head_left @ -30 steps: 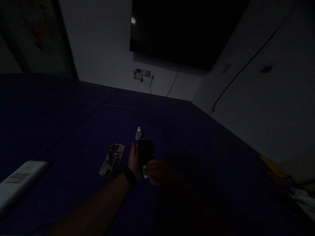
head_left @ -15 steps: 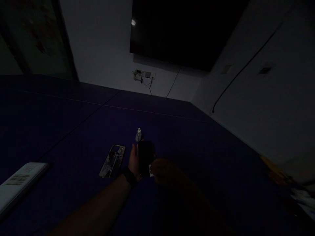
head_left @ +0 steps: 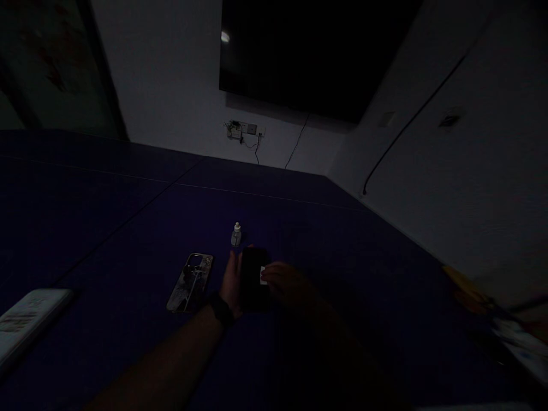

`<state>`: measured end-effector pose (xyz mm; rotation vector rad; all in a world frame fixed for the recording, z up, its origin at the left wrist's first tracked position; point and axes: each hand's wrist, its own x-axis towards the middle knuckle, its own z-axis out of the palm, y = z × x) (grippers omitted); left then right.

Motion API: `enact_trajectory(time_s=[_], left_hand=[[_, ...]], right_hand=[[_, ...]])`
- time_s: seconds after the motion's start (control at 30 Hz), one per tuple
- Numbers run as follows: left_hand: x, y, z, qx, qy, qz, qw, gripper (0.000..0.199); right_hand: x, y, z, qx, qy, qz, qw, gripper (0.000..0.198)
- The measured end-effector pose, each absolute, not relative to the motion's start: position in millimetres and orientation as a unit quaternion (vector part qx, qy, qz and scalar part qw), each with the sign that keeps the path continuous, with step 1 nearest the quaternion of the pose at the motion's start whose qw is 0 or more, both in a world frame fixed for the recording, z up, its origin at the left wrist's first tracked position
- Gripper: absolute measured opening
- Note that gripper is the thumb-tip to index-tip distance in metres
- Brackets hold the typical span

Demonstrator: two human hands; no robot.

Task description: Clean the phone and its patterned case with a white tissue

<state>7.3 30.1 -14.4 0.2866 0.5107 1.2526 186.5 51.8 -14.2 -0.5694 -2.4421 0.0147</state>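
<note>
A dark smartphone [head_left: 252, 285] lies in my left hand [head_left: 231, 285], which is closed around its left side and wears a dark wristband. My right hand [head_left: 282, 279] presses a small white cloth or wipe [head_left: 262, 275] onto the right part of the screen with its fingertips. Just beyond the phone a small clear dropper bottle [head_left: 236, 236] with a white cap stands upright. To the left of my left hand lies a patterned phone case [head_left: 190, 282] with a camera cutout at its top. Dim light hides the finer detail of both hands.
A white box [head_left: 29, 319] with printing lies at the left edge. The dark blue surface [head_left: 128, 240] reaches to the wall, where a large black screen [head_left: 317, 51] hangs above power sockets [head_left: 246, 129]. Yellow and white items [head_left: 466, 288] lie at the right.
My right hand has moved the white piece upward along the phone, from near its lower end to its upper middle. The whole view has shifted slightly.
</note>
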Motion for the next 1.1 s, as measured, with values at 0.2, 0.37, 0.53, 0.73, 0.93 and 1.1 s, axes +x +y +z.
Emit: enact_trajectory(time_s=[0.2,0.37,0.53,0.73,0.93,1.1], left_hand=[[7,27,-10,0.118,0.234,0.575,0.775,0.065],[7,26,-10,0.138,0.238,0.552,0.787,0.065],[8,27,-11,0.132,0.23,0.559,0.785,0.064],[9,27,-16,0.146,0.192,0.556,0.796,0.063],[6,24,-19,0.161,0.198,0.517,0.817,0.066],[5,25,-20,0.155,0.202,0.527,0.811,0.067]], right_hand=[[185,29,-21,-0.107,-0.954,0.015,0.28,0.017],[191,49,-14,-0.136,-0.95,-0.063,0.274,0.021],[193,48,-21,-0.071,-0.971,-0.05,0.223,0.014],[199,47,-26,-0.076,-0.974,-0.038,0.21,0.016],[199,92,5,-0.173,-0.95,-0.025,0.259,0.02],[189,95,3,-0.179,-0.935,-0.002,0.307,0.02]])
